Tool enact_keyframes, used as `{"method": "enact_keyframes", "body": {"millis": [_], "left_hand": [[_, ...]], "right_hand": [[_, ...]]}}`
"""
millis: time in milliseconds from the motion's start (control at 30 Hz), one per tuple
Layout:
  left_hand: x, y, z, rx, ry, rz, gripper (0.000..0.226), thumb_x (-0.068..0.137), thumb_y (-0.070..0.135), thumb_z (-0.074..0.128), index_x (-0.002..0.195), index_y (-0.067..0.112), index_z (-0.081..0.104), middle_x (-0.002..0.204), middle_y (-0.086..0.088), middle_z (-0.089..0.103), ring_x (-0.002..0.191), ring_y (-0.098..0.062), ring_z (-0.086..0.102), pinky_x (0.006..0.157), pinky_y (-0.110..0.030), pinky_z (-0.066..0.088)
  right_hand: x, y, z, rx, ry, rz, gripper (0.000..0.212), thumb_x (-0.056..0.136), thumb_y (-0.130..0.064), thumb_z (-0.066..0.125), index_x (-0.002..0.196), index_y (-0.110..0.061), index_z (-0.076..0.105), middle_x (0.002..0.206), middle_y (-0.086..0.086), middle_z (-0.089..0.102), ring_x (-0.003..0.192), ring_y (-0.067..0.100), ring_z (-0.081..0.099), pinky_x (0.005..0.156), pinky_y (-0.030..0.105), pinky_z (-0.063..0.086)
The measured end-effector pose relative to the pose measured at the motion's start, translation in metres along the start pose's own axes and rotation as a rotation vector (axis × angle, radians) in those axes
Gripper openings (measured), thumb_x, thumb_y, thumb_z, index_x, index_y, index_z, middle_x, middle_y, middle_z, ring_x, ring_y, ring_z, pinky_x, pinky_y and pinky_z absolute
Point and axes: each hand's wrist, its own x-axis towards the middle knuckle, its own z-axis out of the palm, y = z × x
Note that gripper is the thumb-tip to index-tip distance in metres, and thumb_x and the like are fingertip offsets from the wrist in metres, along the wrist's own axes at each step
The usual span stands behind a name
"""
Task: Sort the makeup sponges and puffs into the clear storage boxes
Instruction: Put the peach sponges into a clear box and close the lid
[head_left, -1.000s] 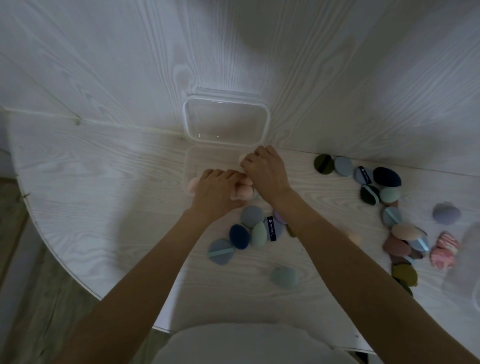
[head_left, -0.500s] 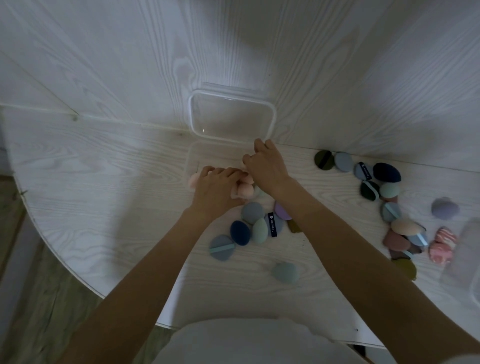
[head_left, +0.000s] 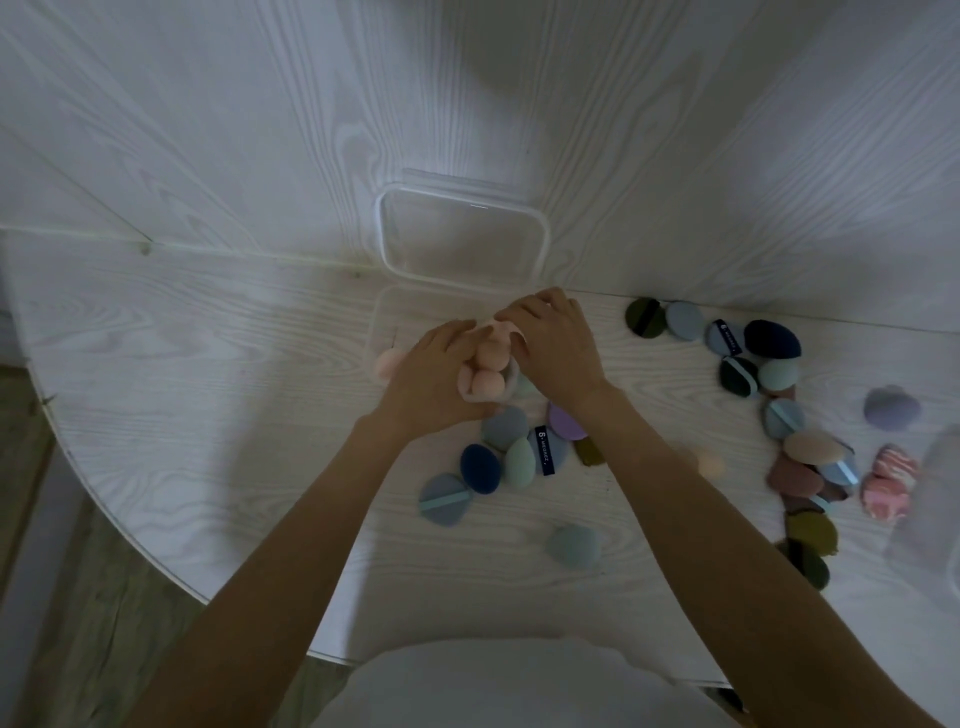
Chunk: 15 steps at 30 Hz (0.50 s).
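A clear storage box (head_left: 382, 322) stands at the back of the white table, its lid (head_left: 462, 234) raised against the wall. Both hands are over the box. My left hand (head_left: 436, 374) and my right hand (head_left: 550, 348) are pressed around a cluster of peach-pink sponges (head_left: 488, 364) between them. One more pink sponge (head_left: 387, 361) shows through the box's left wall. A pile of blue, green and purple puffs (head_left: 514, 447) lies just in front of the box. A grey-green sponge (head_left: 574, 545) sits alone nearer me.
A long scatter of puffs (head_left: 769, 374) runs down the right side, with a lilac sponge (head_left: 891, 408) and pink marbled sponges (head_left: 888, 480). Another clear box (head_left: 930, 519) stands blurred at the right edge. A peach sponge (head_left: 709, 462) lies by my right forearm. The table's curved edge (head_left: 130, 540) falls away at left.
My right hand has come back from the box's far rim to close against the pink sponges. My left hand has stayed on them.
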Motion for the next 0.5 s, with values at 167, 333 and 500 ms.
{"method": "enact_keyframes", "body": {"millis": [167, 333, 500], "left_hand": [[0.0, 0.005, -0.008, 0.011, -0.027, -0.009, 0.102, 0.058, 0.056, 0.077, 0.141, 0.013, 0.035, 0.144, -0.008, 0.038, 0.134, -0.023, 0.03, 0.106, -0.028, 0.018], [-0.006, 0.02, -0.011, 0.126, 0.243, 0.095, 0.053, 0.082, 0.046, 0.059, 0.122, 0.011, 0.056, 0.116, -0.004, 0.063, 0.107, -0.021, 0.054, 0.095, -0.022, 0.034], [-0.018, 0.095, 0.014, -0.058, 0.312, 0.328, 0.029, 0.087, 0.027, 0.054, 0.111, 0.012, 0.063, 0.094, 0.002, 0.068, 0.087, -0.012, 0.058, 0.077, -0.023, 0.045]], "right_hand": [[-0.006, -0.002, -0.003, 0.095, -0.012, 0.068, 0.022, 0.078, -0.013, 0.048, 0.088, -0.009, 0.068, 0.083, 0.009, 0.062, 0.077, 0.029, 0.055, 0.065, 0.029, 0.034], [-0.028, -0.002, -0.028, 0.142, 0.013, 0.159, 0.024, 0.084, -0.014, 0.049, 0.099, -0.011, 0.067, 0.083, 0.007, 0.063, 0.076, 0.025, 0.055, 0.067, 0.032, 0.039], [-0.112, 0.016, -0.073, 0.126, -0.007, 0.303, 0.019, 0.084, -0.008, 0.058, 0.1, -0.011, 0.067, 0.077, 0.005, 0.067, 0.066, 0.022, 0.06, 0.066, 0.029, 0.041]]}}
